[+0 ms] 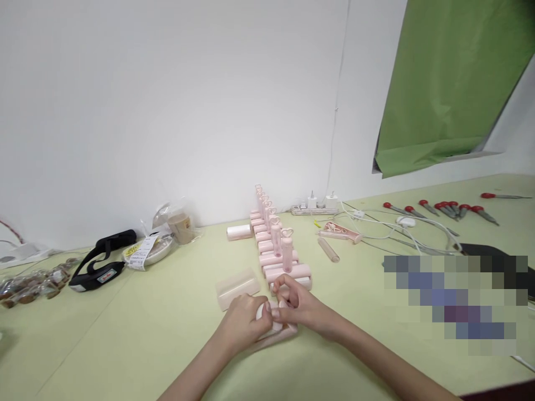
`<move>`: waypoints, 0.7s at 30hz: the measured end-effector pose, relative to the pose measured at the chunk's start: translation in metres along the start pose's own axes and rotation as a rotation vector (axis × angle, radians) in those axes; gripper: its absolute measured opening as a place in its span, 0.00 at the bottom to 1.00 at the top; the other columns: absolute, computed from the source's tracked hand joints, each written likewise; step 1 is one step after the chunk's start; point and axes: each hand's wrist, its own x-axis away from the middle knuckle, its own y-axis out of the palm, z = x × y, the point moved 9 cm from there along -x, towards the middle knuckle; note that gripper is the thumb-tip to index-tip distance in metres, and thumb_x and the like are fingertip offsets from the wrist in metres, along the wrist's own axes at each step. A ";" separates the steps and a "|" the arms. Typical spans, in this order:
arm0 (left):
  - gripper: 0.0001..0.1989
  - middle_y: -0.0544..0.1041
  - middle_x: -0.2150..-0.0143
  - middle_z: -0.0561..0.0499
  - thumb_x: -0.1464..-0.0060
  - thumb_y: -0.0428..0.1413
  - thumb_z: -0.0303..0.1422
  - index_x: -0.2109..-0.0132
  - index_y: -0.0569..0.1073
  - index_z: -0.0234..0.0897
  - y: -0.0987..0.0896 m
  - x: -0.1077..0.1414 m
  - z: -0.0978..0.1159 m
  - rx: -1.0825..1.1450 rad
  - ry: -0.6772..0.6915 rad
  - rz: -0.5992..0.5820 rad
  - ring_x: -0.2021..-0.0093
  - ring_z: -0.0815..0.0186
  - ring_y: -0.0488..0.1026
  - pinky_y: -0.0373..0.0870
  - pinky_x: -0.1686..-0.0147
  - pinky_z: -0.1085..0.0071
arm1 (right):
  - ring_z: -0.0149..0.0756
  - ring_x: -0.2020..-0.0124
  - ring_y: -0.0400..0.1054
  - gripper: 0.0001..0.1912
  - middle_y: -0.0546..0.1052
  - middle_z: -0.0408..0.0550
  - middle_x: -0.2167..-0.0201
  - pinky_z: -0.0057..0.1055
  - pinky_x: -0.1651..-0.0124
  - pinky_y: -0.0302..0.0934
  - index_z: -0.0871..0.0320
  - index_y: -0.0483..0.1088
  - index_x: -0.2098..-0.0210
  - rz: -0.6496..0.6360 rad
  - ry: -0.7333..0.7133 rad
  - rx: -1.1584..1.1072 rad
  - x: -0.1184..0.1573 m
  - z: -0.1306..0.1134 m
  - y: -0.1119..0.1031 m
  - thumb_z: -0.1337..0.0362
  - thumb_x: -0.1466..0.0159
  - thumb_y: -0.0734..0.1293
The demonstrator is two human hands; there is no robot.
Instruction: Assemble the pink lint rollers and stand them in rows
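Note:
Near the table's front, my left hand is wrapped over a white roll that looks like a lint-roller refill. My right hand pinches at the roll's right end with thumb and forefinger, its other fingers curled. Below both hands lies a pale pink casing, partly covered by them. Just beyond the left hand rests a cream half-round cover. Past my right hand, pink rollers lie in a row running toward the wall. Clear pink tubes with heart-shaped loops stand upright along that row.
Another white roll lies left of the row. To the right are a loose clear tube, a power strip, white cables and several red-handled tools. A black strap and a bagged cup sit left.

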 end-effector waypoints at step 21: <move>0.13 0.72 0.70 0.55 0.63 0.53 0.42 0.68 0.70 0.42 0.020 0.006 0.026 0.043 0.007 -0.190 0.72 0.64 0.69 0.61 0.74 0.73 | 0.33 0.67 0.61 0.14 0.67 0.44 0.68 0.27 0.66 0.55 0.58 0.62 0.66 -0.086 -0.278 0.927 0.024 -0.033 -0.005 0.71 0.54 0.63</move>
